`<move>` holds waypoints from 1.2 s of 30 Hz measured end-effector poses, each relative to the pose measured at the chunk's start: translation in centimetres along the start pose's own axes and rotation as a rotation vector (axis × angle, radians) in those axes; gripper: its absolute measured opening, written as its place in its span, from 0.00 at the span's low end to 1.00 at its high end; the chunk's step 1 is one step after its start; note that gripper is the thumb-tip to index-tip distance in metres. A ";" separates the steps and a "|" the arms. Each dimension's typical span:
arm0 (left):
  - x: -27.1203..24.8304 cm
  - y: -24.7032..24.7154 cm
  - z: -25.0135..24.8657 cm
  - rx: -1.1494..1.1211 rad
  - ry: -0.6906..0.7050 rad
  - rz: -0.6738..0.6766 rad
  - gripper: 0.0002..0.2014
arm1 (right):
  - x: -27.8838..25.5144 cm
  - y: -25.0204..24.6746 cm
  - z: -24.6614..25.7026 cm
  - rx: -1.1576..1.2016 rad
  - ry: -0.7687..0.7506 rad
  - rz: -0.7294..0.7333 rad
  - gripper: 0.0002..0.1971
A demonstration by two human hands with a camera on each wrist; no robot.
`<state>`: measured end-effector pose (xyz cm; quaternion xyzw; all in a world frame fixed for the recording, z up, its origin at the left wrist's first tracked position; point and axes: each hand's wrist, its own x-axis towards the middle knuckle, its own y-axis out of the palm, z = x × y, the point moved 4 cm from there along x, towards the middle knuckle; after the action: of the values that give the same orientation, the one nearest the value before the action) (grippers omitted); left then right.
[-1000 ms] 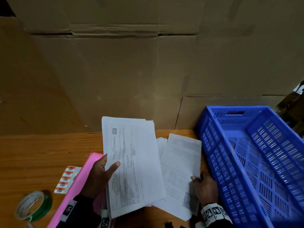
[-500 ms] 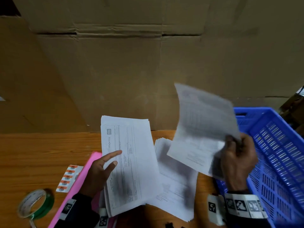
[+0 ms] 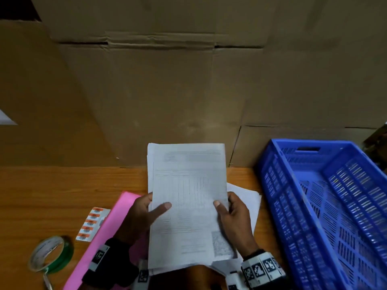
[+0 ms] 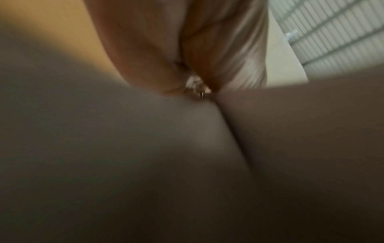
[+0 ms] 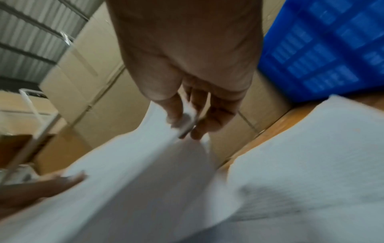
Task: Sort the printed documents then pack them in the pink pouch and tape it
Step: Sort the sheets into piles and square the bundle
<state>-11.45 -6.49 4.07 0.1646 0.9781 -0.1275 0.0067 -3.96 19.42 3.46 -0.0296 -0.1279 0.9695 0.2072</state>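
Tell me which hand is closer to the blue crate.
The right hand. It holds the right edge of the held papers, just beside the blue crate; the left hand holds the papers' left edge, farther away.

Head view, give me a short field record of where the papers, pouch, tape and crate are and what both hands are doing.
held stack: printed documents, raised over the table, gripped at both side edges
left hand: thumb on top sheet, grips left edge
right hand: thumb on top sheet, grips right edge
loose papers: on table under the right hand
pink pouch: flat, left of the stack
tape roll: front left
label strip: beside pouch
blue crate: right, looks empty
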 end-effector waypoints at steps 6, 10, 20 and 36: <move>0.2 -4.9 1.1 -0.073 0.040 -0.137 0.22 | 1.2 -5.3 -9.1 -0.467 0.272 -0.146 0.29; -0.6 -6.2 2.2 -0.085 -0.003 -0.122 0.14 | -0.2 -8.0 -13.1 -0.571 0.556 -0.133 0.51; -0.8 -5.8 3.0 -0.016 -0.012 -0.158 0.13 | -0.5 -8.3 -15.3 -0.507 0.520 -0.239 0.19; 0.0 -4.7 0.8 0.100 0.133 -0.093 0.16 | -0.5 -13.2 4.7 -0.044 -0.221 -0.735 0.12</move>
<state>-12.97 -10.98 4.45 0.1270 0.9754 -0.1650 -0.0725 1.13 29.71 11.44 0.1185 -0.1723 0.8248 0.5253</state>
